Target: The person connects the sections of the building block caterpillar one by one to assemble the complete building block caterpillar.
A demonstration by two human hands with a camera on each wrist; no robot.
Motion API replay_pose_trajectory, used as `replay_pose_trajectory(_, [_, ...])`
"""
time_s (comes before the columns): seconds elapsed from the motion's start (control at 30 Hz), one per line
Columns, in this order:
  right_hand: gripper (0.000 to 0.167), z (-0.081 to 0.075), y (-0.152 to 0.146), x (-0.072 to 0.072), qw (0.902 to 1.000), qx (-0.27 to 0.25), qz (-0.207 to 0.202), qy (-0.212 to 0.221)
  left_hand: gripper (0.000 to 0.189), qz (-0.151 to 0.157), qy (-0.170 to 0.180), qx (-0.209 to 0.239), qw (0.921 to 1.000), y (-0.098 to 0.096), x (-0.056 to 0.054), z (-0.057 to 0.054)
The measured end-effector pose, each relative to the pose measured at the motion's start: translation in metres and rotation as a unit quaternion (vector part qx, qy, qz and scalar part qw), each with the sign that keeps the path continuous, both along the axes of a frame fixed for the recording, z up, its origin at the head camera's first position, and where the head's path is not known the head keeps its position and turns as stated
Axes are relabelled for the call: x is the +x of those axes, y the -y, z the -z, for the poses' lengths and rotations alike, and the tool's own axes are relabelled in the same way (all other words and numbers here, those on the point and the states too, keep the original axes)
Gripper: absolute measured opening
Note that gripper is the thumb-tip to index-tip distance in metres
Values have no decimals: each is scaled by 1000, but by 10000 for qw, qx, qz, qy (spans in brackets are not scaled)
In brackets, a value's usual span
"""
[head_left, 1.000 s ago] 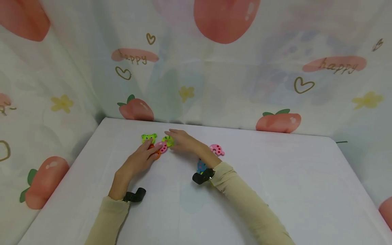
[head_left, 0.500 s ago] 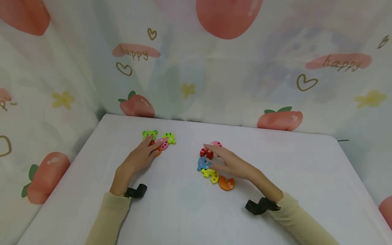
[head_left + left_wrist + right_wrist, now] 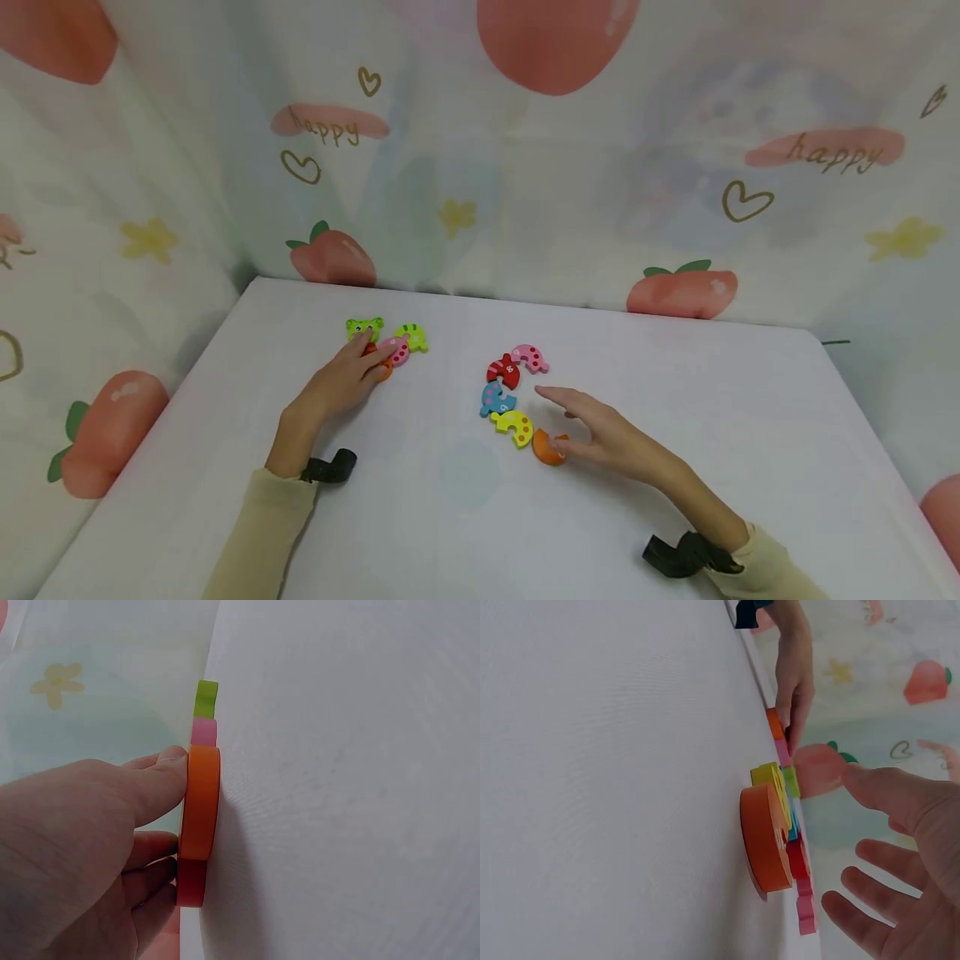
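Observation:
My left hand rests its extended fingers on a cluster of small flat animal-shaped pieces at the back left. The cluster holds a green piece with a face, a green striped piece, a pink spotted piece, an orange piece and a red piece, partly hidden by the fingers. My right hand hovers, fingers spread and holding nothing, by a second curved row. That row runs from a pink piece through red, blue and yellow to orange.
A white-covered table bears both groups, with a gap between them. Behind and at the left hangs a curtain printed with fruit, hearts and flowers. A black wrist-worn camera sits on my left wrist, another black camera on the right.
My right hand has drawn back from the green striped piece at the left cluster, moving right and nearer to me, uncovering the curved row. The left hand stays on its cluster.

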State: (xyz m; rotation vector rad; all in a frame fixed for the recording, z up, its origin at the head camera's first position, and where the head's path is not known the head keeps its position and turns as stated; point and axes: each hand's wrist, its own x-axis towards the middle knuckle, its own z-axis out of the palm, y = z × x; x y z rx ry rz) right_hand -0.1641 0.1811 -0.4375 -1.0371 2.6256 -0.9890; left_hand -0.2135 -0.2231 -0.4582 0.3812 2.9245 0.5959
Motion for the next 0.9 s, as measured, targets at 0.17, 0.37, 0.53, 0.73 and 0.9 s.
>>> replay_pose_trajectory(0.17, [70,-1,1,2,9998,35,-166,46,48,18,15,43,10000,0,1,2])
replay_pose_trajectory(0.37, [76,-10,-3,2,9993,215,-259,174,48,10,-28,31,10000,0,0,2])
replay_pose_trajectory(0.53, [75,-8,-5,0,9984,274,-443,215,49,-22,-62,-46,10000,0,0,3])
replay_pose_trajectory(0.73, [70,1,-4,-3,9973,65,-616,386,49,13,-145,-30,9999,-1,-1,2])
replay_pose_trajectory(0.9, [65,4,2,-2,9980,137,-516,341,48,99,-93,34,9999,0,-1,3])
